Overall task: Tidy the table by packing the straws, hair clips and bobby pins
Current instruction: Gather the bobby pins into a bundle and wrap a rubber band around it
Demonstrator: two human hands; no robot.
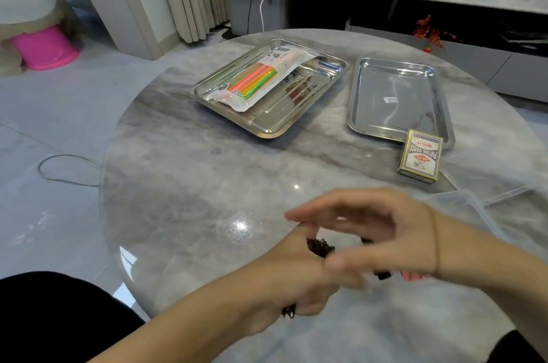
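Left hand (296, 282) curls around a dark bundle (320, 247), clips or pins unclear. Right hand (370, 238), fingers loosely spread, hovers just over the left hand. Straw packet (258, 77) lies in a tray (275, 123) well beyond it.

Bare marble on the table (184, 184) lies open between the trays and the near edge, where the left hand (299, 282), gripping a dark bundle (320, 247), and the right hand (370, 232) crowd together. Right side's tight: card box (421, 156) at the right tray (385, 122) corner, clear container (462, 205) by the wrist. The straw packet (261, 77) covers half the left tray (268, 134).
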